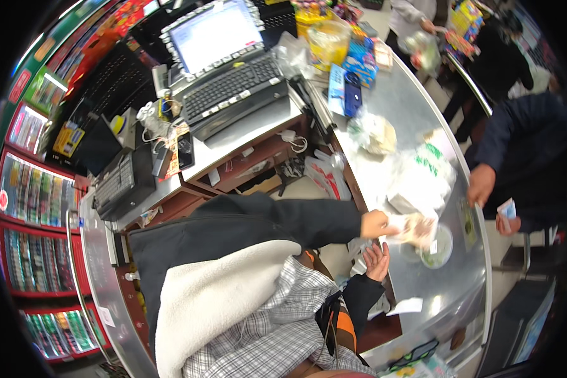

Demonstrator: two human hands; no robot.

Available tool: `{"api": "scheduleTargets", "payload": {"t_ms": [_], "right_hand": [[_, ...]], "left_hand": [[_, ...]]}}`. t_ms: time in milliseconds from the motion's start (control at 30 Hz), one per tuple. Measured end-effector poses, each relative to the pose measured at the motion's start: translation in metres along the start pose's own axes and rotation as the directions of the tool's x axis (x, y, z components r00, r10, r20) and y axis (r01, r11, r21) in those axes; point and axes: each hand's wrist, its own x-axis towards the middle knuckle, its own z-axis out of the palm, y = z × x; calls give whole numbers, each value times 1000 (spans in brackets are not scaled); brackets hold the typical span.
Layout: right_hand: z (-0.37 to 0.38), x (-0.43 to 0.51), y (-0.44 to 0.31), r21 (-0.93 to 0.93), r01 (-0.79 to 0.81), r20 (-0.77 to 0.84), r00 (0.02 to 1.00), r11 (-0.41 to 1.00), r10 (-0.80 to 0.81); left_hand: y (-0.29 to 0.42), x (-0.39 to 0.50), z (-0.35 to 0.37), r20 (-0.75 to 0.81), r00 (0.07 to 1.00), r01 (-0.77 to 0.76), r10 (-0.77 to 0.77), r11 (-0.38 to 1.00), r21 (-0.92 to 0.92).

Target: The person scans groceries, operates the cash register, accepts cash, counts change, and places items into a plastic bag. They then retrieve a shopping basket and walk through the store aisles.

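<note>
My left hand (377,224) reaches across the steel-topped counter (418,279) and grips a blurred, pale pink-brown packet (413,229), its kind unclear. Just below it is my right hand (377,262), palm turned up and fingers apart, holding nothing. Partly under the packet stands a round clear plastic tub (438,248) with a white label and something green inside. Beyond my left hand lies a bulky white plastic bag (423,177) with green print. A knotted clear bag (372,132) with pale contents sits farther up the counter.
Across the counter, a person's hand (482,184) rests at the edge; their other hand (506,224) holds folded paper, apparently banknotes (507,208). A white paper slip (408,306) lies on the near edge. Left of the counter stand a keyboard (234,85) and a lit screen (216,38).
</note>
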Motion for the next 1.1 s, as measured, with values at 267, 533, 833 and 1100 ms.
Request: {"api": "scheduleTargets", "payload": {"t_ms": [267, 533, 833, 1100], "right_hand": [[148, 64, 23, -98, 5, 270, 963, 995, 22], [294, 83, 41, -713, 401, 618, 747, 575, 246], [461, 99, 92, -564, 368, 794, 489, 739, 362], [561, 156, 103, -548, 440, 835, 326, 711, 442]], "left_hand": [[-46, -138, -114, 48, 997, 61, -57, 994, -87], [-134, -171, -222, 11, 936, 236, -353, 603, -762], [-128, -226, -378, -139, 907, 9, -398, 348, -938], [-144, -278, -455, -563, 731, -597, -385, 38, -801]]}}
